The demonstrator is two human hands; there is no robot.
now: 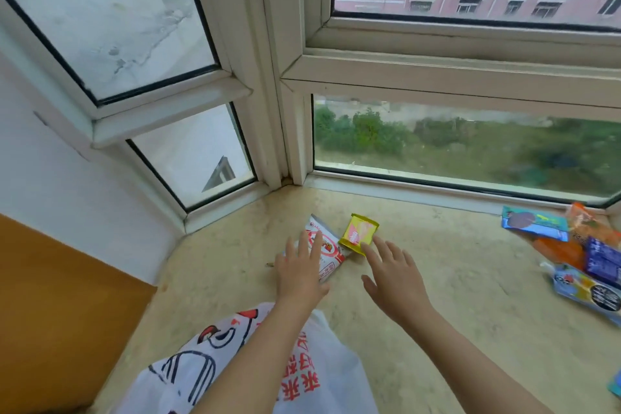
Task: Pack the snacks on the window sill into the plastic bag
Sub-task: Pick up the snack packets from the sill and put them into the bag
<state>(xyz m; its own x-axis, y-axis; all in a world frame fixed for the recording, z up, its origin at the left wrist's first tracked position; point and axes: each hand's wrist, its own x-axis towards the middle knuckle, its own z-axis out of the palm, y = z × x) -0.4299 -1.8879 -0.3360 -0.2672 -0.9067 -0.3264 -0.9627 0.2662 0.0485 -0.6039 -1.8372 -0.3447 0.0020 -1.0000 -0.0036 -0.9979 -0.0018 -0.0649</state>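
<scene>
Window sill (437, 279): beige, mottled stone, smooth.
White snack packet (327, 254): flat crinkly foil with red print, long axis running away toward the window corner.
Yellow snack packet (359, 234): small, squarish, glossy, just right of the white one.
Left hand (300, 270): fingers straight, lying on the white packet.
Right hand (391, 270): spread open, fingertip touching the yellow packet, holding nothing.
Plastic bag (322, 363): thin white film with red and black print, under the left forearm; contents not visible.
Snack pile (578, 252): blue and orange wrappers, well apart at right.
</scene>
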